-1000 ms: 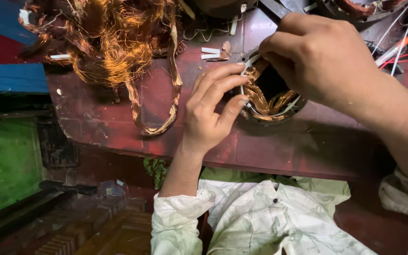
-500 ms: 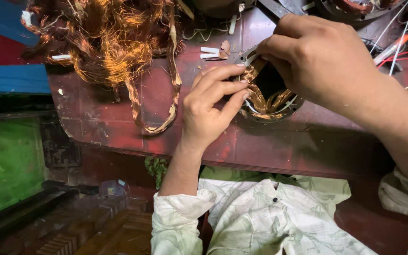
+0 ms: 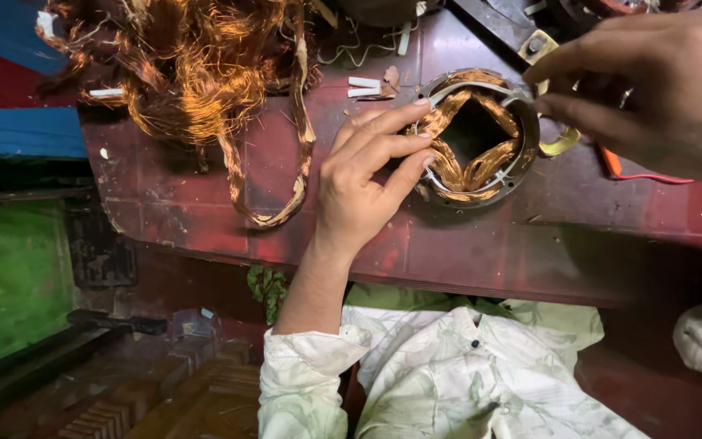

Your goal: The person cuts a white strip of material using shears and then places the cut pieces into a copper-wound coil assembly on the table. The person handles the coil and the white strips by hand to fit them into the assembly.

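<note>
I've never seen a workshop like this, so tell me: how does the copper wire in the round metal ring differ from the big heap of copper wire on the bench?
The wire in the ring is wound in neat loops inside the round metal ring; the heap is a loose tangle, with one loop trailing over the red bench. The heap is far larger. The left hand touches the ring wire and the right hand is at the rim; neither touches the heap. Both are shiny orange-brown copper.

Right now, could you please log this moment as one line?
left hand: fingertips on motor stator | right hand: at stator rim | loose copper wire: left on bench
</note>
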